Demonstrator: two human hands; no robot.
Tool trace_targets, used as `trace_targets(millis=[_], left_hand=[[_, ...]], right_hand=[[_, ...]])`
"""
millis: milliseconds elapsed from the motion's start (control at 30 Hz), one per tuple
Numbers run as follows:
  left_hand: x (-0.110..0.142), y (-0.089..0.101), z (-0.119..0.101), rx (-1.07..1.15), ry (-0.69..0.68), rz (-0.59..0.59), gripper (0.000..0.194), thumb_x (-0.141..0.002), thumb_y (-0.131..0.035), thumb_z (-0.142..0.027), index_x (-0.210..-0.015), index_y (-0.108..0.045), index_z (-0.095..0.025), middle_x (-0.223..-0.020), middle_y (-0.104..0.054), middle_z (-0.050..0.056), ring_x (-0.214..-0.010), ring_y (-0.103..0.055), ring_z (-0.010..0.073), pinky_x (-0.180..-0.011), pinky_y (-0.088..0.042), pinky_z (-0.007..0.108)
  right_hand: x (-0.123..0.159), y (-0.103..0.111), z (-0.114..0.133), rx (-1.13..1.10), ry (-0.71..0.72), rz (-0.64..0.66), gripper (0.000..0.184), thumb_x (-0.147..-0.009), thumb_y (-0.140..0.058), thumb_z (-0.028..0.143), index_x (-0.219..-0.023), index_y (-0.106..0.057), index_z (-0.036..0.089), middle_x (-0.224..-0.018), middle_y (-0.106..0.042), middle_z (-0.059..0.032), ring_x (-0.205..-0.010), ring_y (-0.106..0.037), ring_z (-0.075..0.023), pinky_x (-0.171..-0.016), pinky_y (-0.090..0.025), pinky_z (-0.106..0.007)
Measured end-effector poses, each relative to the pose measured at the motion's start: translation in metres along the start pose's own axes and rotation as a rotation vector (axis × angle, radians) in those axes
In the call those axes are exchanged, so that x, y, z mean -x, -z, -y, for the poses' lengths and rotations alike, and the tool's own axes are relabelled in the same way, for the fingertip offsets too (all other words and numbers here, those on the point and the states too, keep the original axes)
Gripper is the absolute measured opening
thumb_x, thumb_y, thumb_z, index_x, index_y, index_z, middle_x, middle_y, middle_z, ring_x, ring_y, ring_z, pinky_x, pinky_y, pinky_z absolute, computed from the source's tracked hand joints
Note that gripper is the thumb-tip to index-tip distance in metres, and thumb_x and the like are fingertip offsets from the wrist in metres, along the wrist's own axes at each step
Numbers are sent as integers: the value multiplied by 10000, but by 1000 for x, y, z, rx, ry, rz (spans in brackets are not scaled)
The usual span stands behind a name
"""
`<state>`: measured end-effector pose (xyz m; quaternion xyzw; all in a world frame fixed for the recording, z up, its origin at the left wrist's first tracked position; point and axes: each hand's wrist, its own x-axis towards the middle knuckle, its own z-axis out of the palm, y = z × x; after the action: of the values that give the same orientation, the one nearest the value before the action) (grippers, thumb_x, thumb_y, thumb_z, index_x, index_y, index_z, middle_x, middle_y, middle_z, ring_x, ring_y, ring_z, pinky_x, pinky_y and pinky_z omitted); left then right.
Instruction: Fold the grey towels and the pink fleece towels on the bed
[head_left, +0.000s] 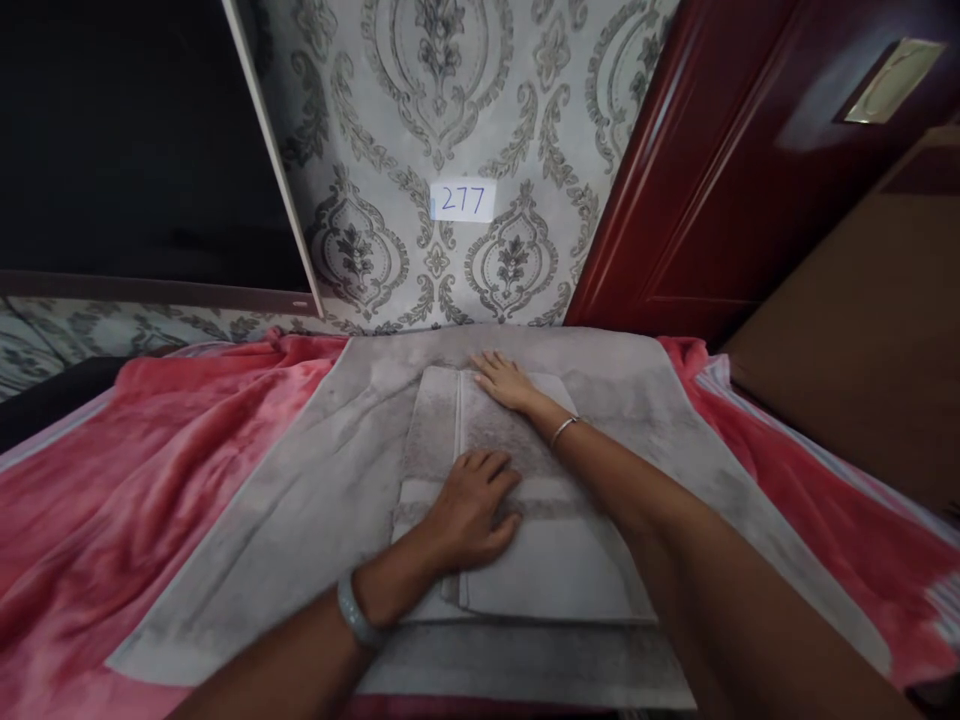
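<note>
A folded grey towel [556, 555] with a flat band across it lies on a larger grey plush cloth [300, 530] that is spread out. My left hand [474, 508], wearing a pale bangle, rests palm down on the folded towel near its middle, fingers loosely apart. Farther off, my right hand [504, 380] lies flat near the towel's far edge, fingers stretched out and a thin silver bangle at the wrist. Neither hand grips anything. My forearms cover part of the near and right sides of the fabric.
Under the grey cloth lies a pink plush blanket [217, 440], showing at both sides. Behind stands a patterned wall [442, 130] with a paper label [463, 201] reading 277. A dark screen [135, 150] is at left; a red cabinet door [712, 180] and a brown board [862, 340] are at right.
</note>
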<state>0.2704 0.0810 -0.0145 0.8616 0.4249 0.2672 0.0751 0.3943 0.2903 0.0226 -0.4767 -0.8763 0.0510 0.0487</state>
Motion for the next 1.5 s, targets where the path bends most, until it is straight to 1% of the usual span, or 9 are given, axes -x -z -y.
trace_targets(millis=[133,233,367,500,700,1000,1167,1300,1500], left_hand=[[-1,-4,10,29,56,-150,402,-889,-545,-233,-1277,-649,-211,-1383,-613,148,-1313,-541,309,-1131,-425,524],[-4,-4,13,0,132,-275,528,-950,-470,-270,-1471,-504,-188,-1540,-511,152,-1446,-442,300,-1213,-337,525],[-10,-2,12,-19,205,-130,587,-1026,-373,-371,-1582,-367,-186,-1630,-431,124,-1542,-321,269,-1277,-202,525],[-17,-3,11,-58,304,90,554,-1058,-299,-379,-1544,-452,-163,-1636,-426,113,-1562,-287,256,-1289,-151,518],[-18,-2,10,-109,315,94,538,-1064,-316,-372,-1550,-455,-189,-1660,-386,90,-1573,-262,230,-1287,-159,484],[-19,-1,11,-185,284,143,548,-1045,-383,-382,-1562,-438,-207,-1682,-339,109,-1583,-231,263,-1283,-164,514],[-17,4,11,-245,267,253,635,-1021,-426,-421,-1615,-337,-215,-1726,-202,110,-1603,-144,298,-1279,-153,557],[14,18,20,-181,190,293,622,-995,-464,-486,-1571,-426,-254,-1712,-261,104,-1587,-206,325,-1265,-190,580],[104,32,26,-71,349,-127,460,-957,-489,-406,-1318,-672,-188,-1514,-557,153,-1411,-504,321,-1177,-399,538]], right_hand=[[60,4,9,-11,82,-48,608,-1079,-310,458,-1654,-264,265,-1725,-172,-88,-1590,-140,-303,-1250,-194,-570],[127,-15,19,-44,154,-48,611,-1073,-325,458,-1644,-300,240,-1715,-212,-103,-1582,-183,-287,-1247,-236,-543],[197,-48,43,-47,214,-71,646,-1047,-415,522,-1613,-373,213,-1678,-309,-134,-1581,-185,-300,-1255,-219,-571],[213,-56,64,-25,164,-67,603,-1041,-453,494,-1562,-463,191,-1658,-347,-144,-1582,-175,-310,-1270,-169,-587],[222,-48,79,-45,141,-25,603,-1054,-420,455,-1588,-415,177,-1689,-260,-139,-1585,-166,-301,-1272,-165,-587],[290,-68,103,-116,194,-135,644,-1024,-524,434,-1609,-372,210,-1683,-288,-103,-1585,-179,-260,-1279,-202,-558],[313,-58,67,-367,254,-258,470,-1030,-501,387,-1471,-582,247,-1540,-534,-94,-1472,-439,-248,-1220,-361,-513],[331,-57,12,-554,-13,-582,425,-991,-522,449,-1306,-715,237,-1322,-703,-117,-1258,-636,-288,-1107,-491,-512],[346,-87,-15,-793,-278,-700,458,-921,-555,468,-1250,-728,201,-1195,-749,-120,-1078,-696,-269,-975,-564,-453]])
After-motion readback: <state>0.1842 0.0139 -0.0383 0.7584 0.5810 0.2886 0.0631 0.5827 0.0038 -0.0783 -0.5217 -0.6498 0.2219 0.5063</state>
